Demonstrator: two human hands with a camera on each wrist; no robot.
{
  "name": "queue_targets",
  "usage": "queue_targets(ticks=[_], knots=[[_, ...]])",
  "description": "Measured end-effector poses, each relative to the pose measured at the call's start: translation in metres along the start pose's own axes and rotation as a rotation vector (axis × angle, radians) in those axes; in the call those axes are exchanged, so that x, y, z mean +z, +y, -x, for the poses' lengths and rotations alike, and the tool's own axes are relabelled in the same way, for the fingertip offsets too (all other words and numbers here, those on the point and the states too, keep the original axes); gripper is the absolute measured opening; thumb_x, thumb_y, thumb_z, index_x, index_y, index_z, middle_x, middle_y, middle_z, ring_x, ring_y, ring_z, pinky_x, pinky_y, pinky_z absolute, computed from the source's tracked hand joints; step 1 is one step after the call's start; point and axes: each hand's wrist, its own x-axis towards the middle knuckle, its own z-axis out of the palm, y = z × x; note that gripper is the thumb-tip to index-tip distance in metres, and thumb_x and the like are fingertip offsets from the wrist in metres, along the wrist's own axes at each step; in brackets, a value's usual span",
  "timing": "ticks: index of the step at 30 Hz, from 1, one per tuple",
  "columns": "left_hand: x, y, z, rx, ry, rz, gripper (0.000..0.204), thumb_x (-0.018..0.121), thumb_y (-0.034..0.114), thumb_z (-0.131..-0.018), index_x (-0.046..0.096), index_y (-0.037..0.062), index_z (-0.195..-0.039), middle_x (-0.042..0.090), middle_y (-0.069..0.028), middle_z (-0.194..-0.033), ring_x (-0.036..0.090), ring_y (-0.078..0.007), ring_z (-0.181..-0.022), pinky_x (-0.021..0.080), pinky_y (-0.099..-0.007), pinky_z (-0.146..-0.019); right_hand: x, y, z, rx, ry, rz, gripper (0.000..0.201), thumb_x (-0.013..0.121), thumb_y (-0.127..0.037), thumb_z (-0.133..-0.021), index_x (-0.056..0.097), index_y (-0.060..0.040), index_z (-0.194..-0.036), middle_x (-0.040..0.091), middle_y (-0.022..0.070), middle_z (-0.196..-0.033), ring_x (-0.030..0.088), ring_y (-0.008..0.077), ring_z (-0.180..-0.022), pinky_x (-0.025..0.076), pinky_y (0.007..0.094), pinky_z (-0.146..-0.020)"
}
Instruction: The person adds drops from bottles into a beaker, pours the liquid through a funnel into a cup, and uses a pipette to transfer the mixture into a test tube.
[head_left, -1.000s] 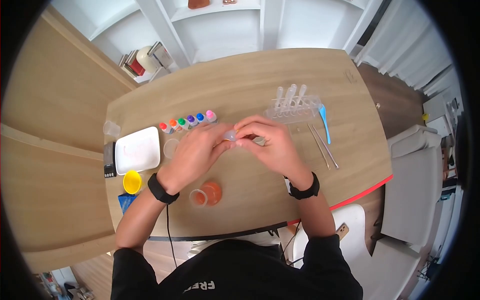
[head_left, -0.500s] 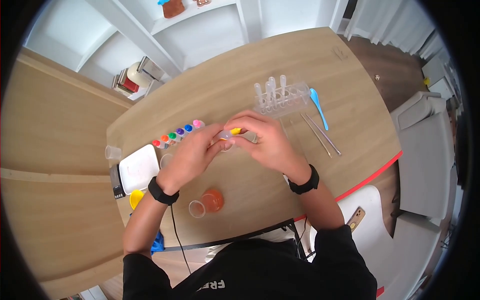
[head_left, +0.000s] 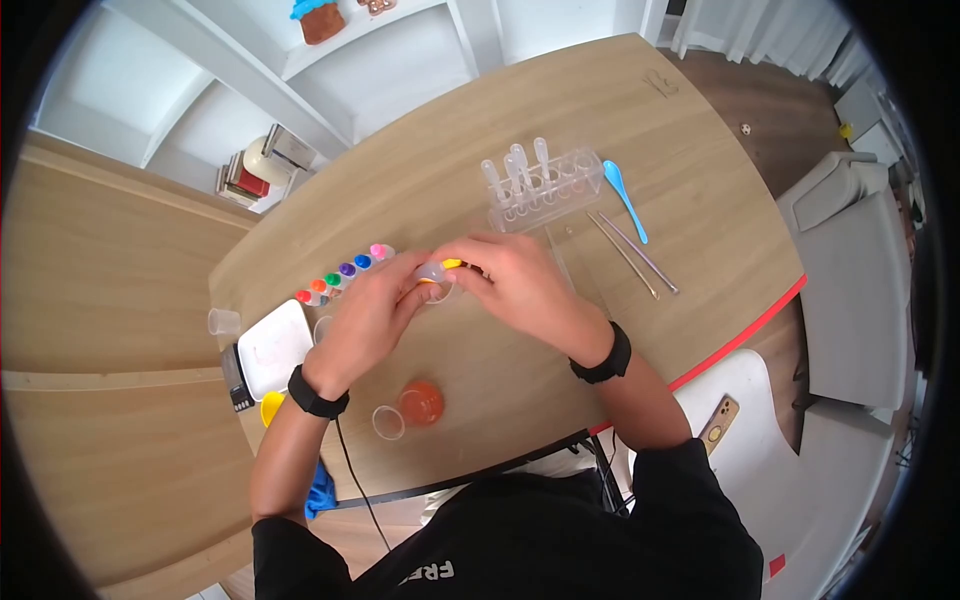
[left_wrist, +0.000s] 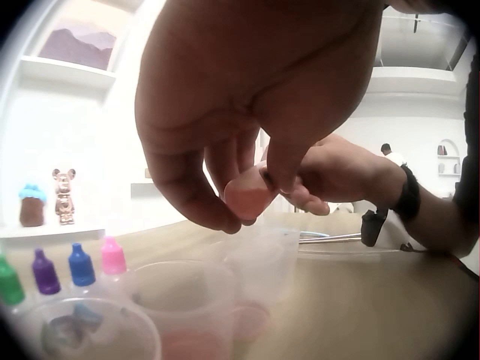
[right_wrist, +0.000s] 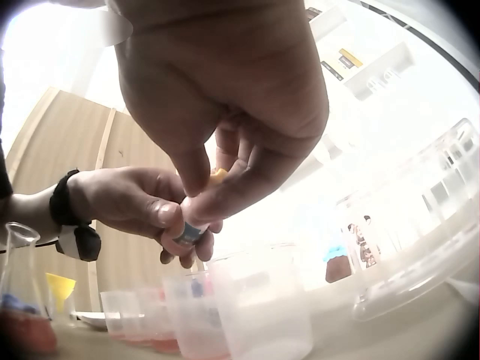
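My left hand (head_left: 368, 312) grips a small bottle (head_left: 430, 272) above the table, its pinkish rounded base (left_wrist: 249, 196) visible in the left wrist view. The thumb and fingers of my right hand (head_left: 522, 285) pinch the bottle's yellow cap (head_left: 452, 263). Both hands nearly meet around the bottle, which lies tilted; in the right wrist view a blue label (right_wrist: 191, 234) appears between the left fingers. Below the hands stand clear plastic cups (right_wrist: 262, 300). Whether the cap is loose from the bottle I cannot tell.
Bottles with coloured caps (head_left: 347, 270) line up left of the hands, beside a white tray (head_left: 275, 350). A flask of orange liquid (head_left: 421, 403) and a cup (head_left: 388, 422) stand nearer. Right are a rack with pipettes (head_left: 545, 190), a blue spoon (head_left: 625, 200) and two rods (head_left: 640, 255).
The head view has shifted, so the table's contents sit differently in it. The yellow cap, hidden a second ago, shows between the hands, and the right hand is turned differently around it.
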Motion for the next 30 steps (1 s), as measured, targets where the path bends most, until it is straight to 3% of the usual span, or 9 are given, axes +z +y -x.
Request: queue_targets(ticks=[2,5,11,17,23,30], knots=[[0.0,-0.006,0.0,0.018,0.002,-0.06,0.038,0.071,0.008,-0.105,0.064,0.0016,-0.141,0.073,-0.0146,-0.107,0.072,-0.0276,-0.086,0.057,-0.0366,-0.078,-0.002,0.001,0.0,-0.006,0.039,-0.015,0.019,0.077,-0.007,-0.099,0.077,-0.0033,-0.117,0.074,0.0125,-0.094,0.068,0.0251,-0.07,0.053,0.0373,-0.062],[0.001,-0.003,0.0,-0.005,0.029,-0.038,0.032,0.072,0.01,-0.103,0.067,0.0019,-0.134,0.071,-0.0184,-0.11,0.069,-0.0405,-0.101,0.054,-0.0468,-0.083,-0.006,0.0,-0.001,0.044,0.088,-0.004,0.021,0.078,-0.007,-0.099,0.077,-0.0034,-0.12,0.076,0.0118,-0.097,0.069,0.0225,-0.072,0.056,0.0341,-0.063],[0.006,-0.006,-0.003,0.15,0.081,-0.212,0.034,0.075,0.007,-0.098,0.068,0.001,-0.13,0.069,-0.0185,-0.114,0.067,-0.0413,-0.108,0.054,-0.0486,-0.089,-0.013,-0.005,-0.004,0.085,0.164,-0.003,0.023,0.081,-0.009,-0.099,0.077,-0.0023,-0.121,0.078,0.0101,-0.1,0.069,0.0161,-0.072,0.057,0.0291,-0.064],[0.005,0.005,-0.007,0.062,0.043,-0.193,0.035,0.076,0.006,-0.096,0.07,0.0024,-0.13,0.07,-0.0158,-0.111,0.065,-0.0397,-0.106,0.053,-0.0472,-0.092,-0.015,-0.003,-0.004,0.06,0.21,0.001,0.025,0.083,-0.011,-0.098,0.077,-0.002,-0.12,0.079,0.0093,-0.098,0.068,0.0146,-0.07,0.056,0.0285,-0.062],[0.009,0.0,-0.011,0.135,0.068,-0.234,0.035,0.079,0.014,-0.097,0.071,0.0021,-0.129,0.07,-0.0155,-0.107,0.065,-0.0379,-0.103,0.053,-0.0476,-0.089,-0.013,0.0,-0.004,0.072,0.227,0.0,0.025,0.084,-0.012,-0.097,0.078,-0.0023,-0.119,0.078,0.0086,-0.095,0.067,0.0144,-0.067,0.055,0.0286,-0.061],[0.007,0.007,-0.012,0.128,0.064,-0.245,0.036,0.079,0.013,-0.097,0.071,0.0035,-0.13,0.068,-0.0146,-0.105,0.066,-0.0367,-0.097,0.054,-0.0463,-0.083,-0.014,-0.003,-0.004,0.07,0.2,0.027,0.025,0.083,-0.014,-0.098,0.077,-0.0023,-0.119,0.077,0.0096,-0.092,0.068,0.0158,-0.067,0.056,0.0294,-0.061]])
